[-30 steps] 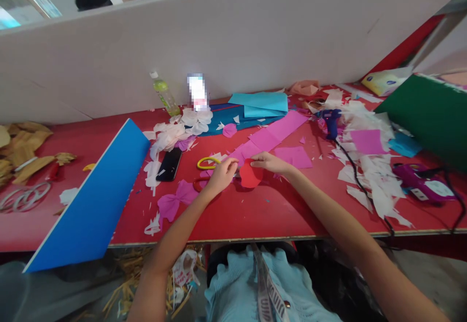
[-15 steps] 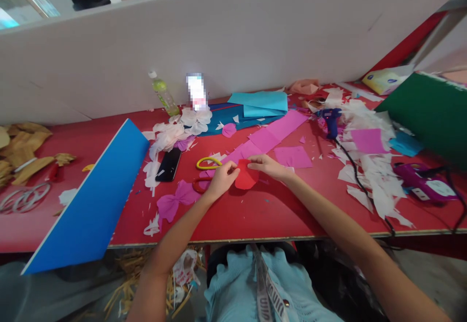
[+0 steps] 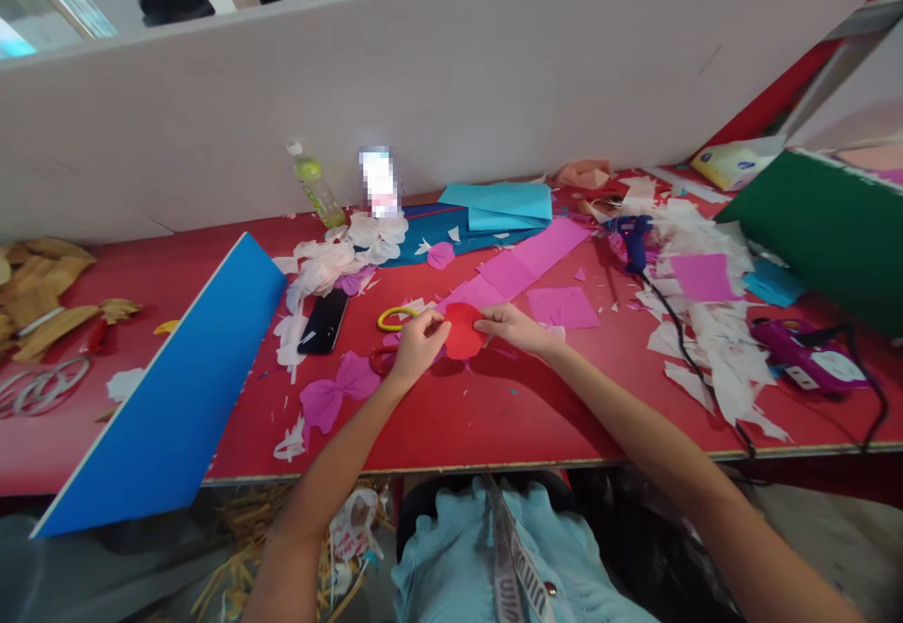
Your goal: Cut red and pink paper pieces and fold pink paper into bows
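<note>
A rounded piece of red paper point(image 3: 464, 331) is stretched between my two hands just above the red table. My left hand point(image 3: 421, 345) pinches its left edge, and my right hand point(image 3: 514, 327) pinches the right edge. Partly behind my left hand lie scissors point(image 3: 396, 318) with a yellow handle loop and a red one. A long pink paper strip point(image 3: 518, 265) runs away behind the red piece. To the left of my left wrist rests a pink paper bow shape point(image 3: 340, 391), and a pink paper square point(image 3: 562, 307) lies beyond my right hand.
A blue board point(image 3: 166, 397) leans over the table's left front edge. A black phone point(image 3: 324, 322), white paper petals point(image 3: 328, 265) and a bottle point(image 3: 317, 188) stand left. Paper scraps point(image 3: 726, 359), a blue glue gun point(image 3: 635, 239) with its cord and a green board point(image 3: 822, 232) occupy the right.
The red paper has been spread wider and now shows a rounder outline. Both hands have shifted slightly left and still pinch it. The view has moved a little.
</note>
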Demonstrator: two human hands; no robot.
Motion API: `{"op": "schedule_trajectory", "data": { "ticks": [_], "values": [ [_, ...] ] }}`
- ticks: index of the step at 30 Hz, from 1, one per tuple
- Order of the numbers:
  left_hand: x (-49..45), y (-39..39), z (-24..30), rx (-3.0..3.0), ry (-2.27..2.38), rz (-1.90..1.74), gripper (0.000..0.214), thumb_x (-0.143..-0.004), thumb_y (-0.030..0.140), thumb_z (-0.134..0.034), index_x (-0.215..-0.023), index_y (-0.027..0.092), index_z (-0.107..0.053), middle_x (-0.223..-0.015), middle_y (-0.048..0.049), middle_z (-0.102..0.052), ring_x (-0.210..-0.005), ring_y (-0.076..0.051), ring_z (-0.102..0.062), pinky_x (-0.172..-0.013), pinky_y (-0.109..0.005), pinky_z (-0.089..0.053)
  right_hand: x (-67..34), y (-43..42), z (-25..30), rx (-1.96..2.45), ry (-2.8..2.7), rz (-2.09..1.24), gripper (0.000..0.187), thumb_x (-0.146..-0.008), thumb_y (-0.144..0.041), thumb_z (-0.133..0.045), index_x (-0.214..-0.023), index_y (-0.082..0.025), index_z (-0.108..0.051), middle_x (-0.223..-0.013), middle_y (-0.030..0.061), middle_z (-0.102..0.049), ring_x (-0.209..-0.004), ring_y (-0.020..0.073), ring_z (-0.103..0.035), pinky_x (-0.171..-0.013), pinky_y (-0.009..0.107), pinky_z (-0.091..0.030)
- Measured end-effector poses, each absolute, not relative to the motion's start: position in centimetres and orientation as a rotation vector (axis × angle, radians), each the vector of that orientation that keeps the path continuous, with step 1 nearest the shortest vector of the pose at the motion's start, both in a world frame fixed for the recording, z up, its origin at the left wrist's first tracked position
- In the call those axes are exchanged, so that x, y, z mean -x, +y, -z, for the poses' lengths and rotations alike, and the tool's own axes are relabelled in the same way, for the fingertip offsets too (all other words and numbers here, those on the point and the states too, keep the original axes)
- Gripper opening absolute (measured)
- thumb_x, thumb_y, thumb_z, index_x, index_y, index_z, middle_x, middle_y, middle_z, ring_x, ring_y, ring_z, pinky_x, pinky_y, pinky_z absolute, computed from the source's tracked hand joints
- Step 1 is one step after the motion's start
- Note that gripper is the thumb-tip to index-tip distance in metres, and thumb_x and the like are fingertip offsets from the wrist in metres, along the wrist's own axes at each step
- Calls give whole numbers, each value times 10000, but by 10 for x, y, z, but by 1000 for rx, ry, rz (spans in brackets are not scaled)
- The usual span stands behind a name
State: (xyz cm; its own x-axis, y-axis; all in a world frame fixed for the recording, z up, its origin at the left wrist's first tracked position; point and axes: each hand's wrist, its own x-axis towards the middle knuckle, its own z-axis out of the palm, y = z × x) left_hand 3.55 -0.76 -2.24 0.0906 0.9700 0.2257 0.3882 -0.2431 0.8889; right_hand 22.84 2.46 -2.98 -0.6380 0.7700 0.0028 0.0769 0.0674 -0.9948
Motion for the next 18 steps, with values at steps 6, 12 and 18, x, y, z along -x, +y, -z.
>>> {"op": "schedule_trajectory", "data": {
  "ticks": [6, 12, 18],
  "values": [
    [-32, -7, 17, -1702, 1343, -1159, 135, -744, 273, -527, -830, 171, -554, -829, -24, -613, -777, -137, -572, -708, -242, -452, -228, 25, 32, 922, -1900, -1520, 247, -795, -359, -505, -683, -141, -536, -624, -4, -565, -579, 120, -568, -591, 256, -455],
    [-31, -7, 18, -1743, 1396, -1184, 129, -772, 289, -510, -794, 177, -570, -819, -18, -625, -759, -134, -566, -695, -246, -449, -226, 23, 32, 919, -1923, -1534, 242, -791, -350, -495, -658, -149, -510, -581, -18, -527, -561, 118, -554, -571, 248, -448],
    [-31, -7, 18, -1674, 1417, -1231, 122, -752, 286, -527, -732, 176, -573, -685, 8, -592, -633, -116, -542, -615, -229, -438, -224, 20, 30, 930, -1917, -1544, 247, -780, -361, -507, -647, -153, -492, -578, -16, -527, -564, 124, -563, -560, 245, -442]
  ]
}}
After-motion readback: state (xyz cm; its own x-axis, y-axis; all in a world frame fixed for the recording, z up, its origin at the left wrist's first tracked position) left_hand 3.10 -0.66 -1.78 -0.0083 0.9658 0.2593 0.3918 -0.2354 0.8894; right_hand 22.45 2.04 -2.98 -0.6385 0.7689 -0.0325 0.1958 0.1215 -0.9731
